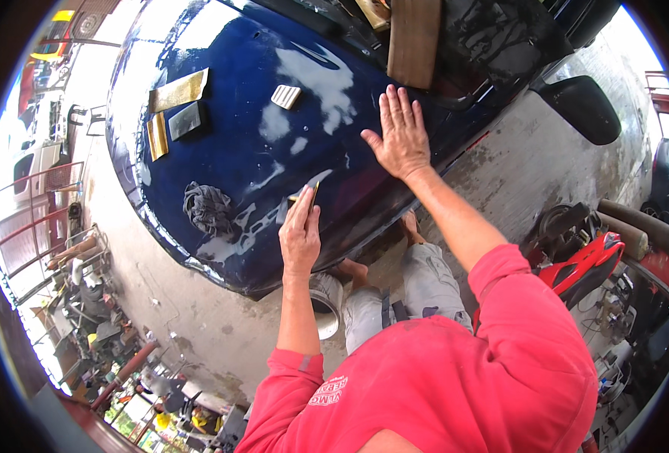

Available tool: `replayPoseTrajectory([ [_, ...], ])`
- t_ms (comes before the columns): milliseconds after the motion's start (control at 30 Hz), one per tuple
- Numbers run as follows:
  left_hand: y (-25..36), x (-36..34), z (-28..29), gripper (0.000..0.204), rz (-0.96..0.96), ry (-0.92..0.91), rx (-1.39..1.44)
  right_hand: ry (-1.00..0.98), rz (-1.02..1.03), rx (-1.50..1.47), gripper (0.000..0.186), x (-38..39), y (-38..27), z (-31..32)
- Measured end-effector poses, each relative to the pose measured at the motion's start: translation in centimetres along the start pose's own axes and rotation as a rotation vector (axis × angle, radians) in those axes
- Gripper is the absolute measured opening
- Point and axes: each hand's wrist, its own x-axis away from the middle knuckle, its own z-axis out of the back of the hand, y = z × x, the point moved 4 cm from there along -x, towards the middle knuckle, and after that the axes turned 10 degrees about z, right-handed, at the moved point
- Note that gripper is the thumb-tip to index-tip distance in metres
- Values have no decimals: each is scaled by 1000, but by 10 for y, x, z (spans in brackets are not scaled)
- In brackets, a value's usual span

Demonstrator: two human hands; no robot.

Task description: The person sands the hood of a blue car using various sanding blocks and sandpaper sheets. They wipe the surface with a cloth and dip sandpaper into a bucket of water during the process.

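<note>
A dark blue car hood (236,147) with pale sanded patches spreads in front of me. My left hand (300,243) is closed on a piece of sandpaper (316,192), pressed against the hood near its close edge; the fingers hide most of it. Farther right, my right hand (402,143) lies flat on the paint, fingers stretched and holding nothing. Left of my left hand sits a crumpled dark rag (208,209). A slotted cream block (285,97) rests farther up. Toward the hood's left lie a large gold sandpaper sheet (178,90), a smaller gold piece (157,137) and a grey pad (186,121).
A pale bucket (327,302) stands on the concrete floor below the bumper, beside my legs. A brown board (414,45) lies near the windshield. The black side mirror (580,109) juts out at right. Red bodywork (587,264) and clutter (97,317) line both sides.
</note>
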Motion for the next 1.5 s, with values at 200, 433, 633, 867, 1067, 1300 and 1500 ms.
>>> replayPoseTrajectory([
  [200, 41, -13, -27, 37, -1, -94, -22, -161, 18, -209, 100, 82, -45, 4],
  [433, 20, 15, -33, 38, -10, -232, -6, -133, -11, -134, 97, 47, -43, 1],
  [633, -56, 60, 2, 41, 50, -174, 151, -76, -127, -24, 95, 13, -69, -19],
  [867, -61, 43, 26, 41, -107, -126, 95, 7, 47, -177, 95, 83, -115, -21],
  [1067, -37, -31, -16, 56, -510, -212, -369, 144, -180, 70, 95, 55, 37, 49],
  [1300, 2, -55, -44, 99, -254, -421, -796, 541, -786, 232, 109, 19, 179, 10],
  [1500, 91, -109, -118, 97, -666, -259, -660, 533, -741, 200, 108, 27, 168, -1],
])
